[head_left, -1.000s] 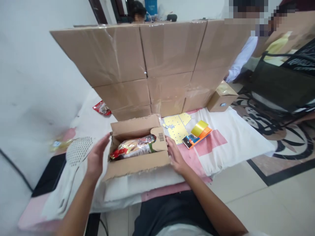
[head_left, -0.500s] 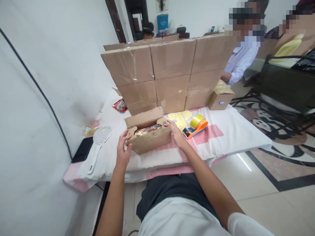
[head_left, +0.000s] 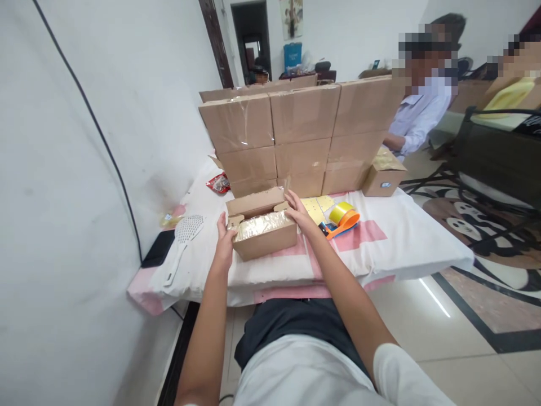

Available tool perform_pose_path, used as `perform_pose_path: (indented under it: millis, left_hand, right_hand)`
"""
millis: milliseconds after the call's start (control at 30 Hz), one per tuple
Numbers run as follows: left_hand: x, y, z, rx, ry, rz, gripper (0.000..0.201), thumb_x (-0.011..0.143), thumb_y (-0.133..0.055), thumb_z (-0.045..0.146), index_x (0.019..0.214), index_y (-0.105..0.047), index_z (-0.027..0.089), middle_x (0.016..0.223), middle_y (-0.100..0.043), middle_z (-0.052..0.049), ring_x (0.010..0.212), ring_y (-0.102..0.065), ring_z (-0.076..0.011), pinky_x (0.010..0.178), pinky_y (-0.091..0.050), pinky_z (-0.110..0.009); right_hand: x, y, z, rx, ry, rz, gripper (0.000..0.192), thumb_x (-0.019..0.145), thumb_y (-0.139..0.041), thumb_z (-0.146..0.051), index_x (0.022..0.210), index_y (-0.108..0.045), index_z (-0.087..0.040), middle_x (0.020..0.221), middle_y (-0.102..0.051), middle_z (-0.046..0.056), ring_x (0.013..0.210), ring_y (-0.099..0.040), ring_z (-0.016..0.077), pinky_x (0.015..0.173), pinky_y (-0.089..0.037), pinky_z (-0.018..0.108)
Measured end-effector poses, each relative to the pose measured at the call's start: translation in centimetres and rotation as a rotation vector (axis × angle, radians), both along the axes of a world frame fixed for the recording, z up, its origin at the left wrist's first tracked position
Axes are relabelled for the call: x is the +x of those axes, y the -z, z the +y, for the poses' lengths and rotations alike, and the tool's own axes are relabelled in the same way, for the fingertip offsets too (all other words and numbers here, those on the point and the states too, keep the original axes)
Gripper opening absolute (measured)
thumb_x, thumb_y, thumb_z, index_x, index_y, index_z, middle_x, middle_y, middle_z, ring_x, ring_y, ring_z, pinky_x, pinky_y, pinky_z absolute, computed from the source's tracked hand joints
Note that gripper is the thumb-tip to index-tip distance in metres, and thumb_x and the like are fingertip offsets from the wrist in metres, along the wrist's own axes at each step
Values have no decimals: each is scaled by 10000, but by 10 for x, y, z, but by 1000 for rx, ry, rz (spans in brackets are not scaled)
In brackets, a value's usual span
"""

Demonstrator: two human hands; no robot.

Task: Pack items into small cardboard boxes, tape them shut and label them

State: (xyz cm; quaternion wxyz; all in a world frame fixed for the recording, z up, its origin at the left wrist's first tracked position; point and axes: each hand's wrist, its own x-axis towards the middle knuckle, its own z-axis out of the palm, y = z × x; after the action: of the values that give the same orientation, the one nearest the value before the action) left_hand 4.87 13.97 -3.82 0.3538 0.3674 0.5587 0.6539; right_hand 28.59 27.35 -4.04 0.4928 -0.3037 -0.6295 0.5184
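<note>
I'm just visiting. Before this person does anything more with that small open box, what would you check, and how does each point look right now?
1. Left hand on the box: ok, at its left end.
2. Right hand on the box: ok, at the right flap.
3. Near flap folded over: ok, it looks down.
4. Far flap shut: not ok, it stands up.
5. Tape dispenser near: ok, just right of the box.
6. Contents inside: cannot tell, covered.

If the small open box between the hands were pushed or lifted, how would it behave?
The box would probably slide easily on the cloth. Its thin cardboard and loose flaps may flex. It looks light, holding only packets. Left hand and right hand steady both ends.
</note>
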Motion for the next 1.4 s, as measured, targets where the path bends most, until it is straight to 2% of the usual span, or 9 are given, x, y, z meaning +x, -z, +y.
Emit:
perform_pose_path:
  millis: [133, 267, 367, 467, 600, 800, 1000, 1133, 1400]
  left_hand:
    - [-8, -15, 5, 40, 29, 269, 981, 706, -579, 173, 1635, -275, 246, 1754, -204, -52, 1634, -144, -265, 1329, -169, -423]
    - [20, -25, -5, 60, -74, 867, 678, 857, -530, 185, 1532, -490, 231, 1621, -479, -90, 1567, -326, -287, 1324, -101, -535]
    - [55, -25, -16, -22, -71, 1237, 452, 992, -481, 341, 1407, -631, 245, 1490, -621, -98, 1461, -479, -318, 1299, -145, -574]
    - [73, -22, -23, -46, -115, 1402, 539, 981, -534, 484, 1447, -615, 224, 1519, -592, -127, 1468, -463, -368, 1260, -232, -579]
    - [69, -20, -20, -55, -109, 1444, 551, 964, -562, 519, 1438, -633, 248, 1501, -609, -117, 1447, -485, -372, 1234, -275, -575]
    - [73, -24, -11, -125, -98, 1477, 554, 957, -540, 588, 1339, -701, 220, 1420, -661, -145, 1384, -527, -384, 1206, -307, -577]
    - [103, -36, -4, -343, -84, 1514, 770, 945, -522, 634, 1438, -594, 47, 1497, -558, -274, 1460, -406, -497, 1198, -280, -655]
    - [120, -42, 5, -441, -112, 1456, 853, 920, -501, 718, 1517, -542, 109, 1520, -512, -319, 1459, -379, -561, 1140, -256, -763]
    - [115, -13, 0, -167, -163, 1353, 694, 914, -568, 678, 1446, -640, 238, 1596, -495, -160, 1504, -400, -427, 1248, -124, -689]
  right_hand:
    - [-6, -12, 8, 184, 19, 34, 791, 808, -655, -414, 1535, -463, -170, 1331, -688, 144, 1265, -626, 275, 1148, -442, 490]
    - [1, -10, -5, 326, 63, -35, 423, 912, -569, -372, 1271, -709, -198, 924, -752, 69, 1058, -672, 247, 1080, -475, 470]
    - [11, -6, -15, 358, 73, -64, 339, 944, -577, -398, 1192, -755, -250, 1035, -784, 68, 1207, -635, 259, 1133, -437, 472]
    - [23, 2, -32, 314, 70, -48, 364, 973, -572, -457, 1234, -747, -273, 1267, -754, 68, 1330, -588, 263, 1187, -397, 472]
    - [51, 23, -64, 278, 308, 34, 336, 992, -550, -421, 1213, -744, -257, 1282, -735, 83, 1246, -641, 260, 1118, -459, 453]
    - [117, 48, -67, 173, 1060, 248, 196, 892, -585, -327, 1030, -631, -196, 1066, -654, 68, 1047, -628, 223, 1012, -494, 417]
    - [140, 63, -27, -80, 805, 126, 315, 791, -632, -423, 1014, -567, -209, 1030, -664, 58, 970, -639, 220, 930, -515, 395]
    - [138, 74, -19, -61, 770, -140, 337, 768, -666, -506, 893, -588, -203, 903, -686, 69, 869, -626, 240, 861, -515, 404]
    - [142, 85, -22, -7, 713, -150, 362, 815, -649, -514, 974, -645, -189, 961, -735, 83, 877, -655, 250, 821, -538, 397]
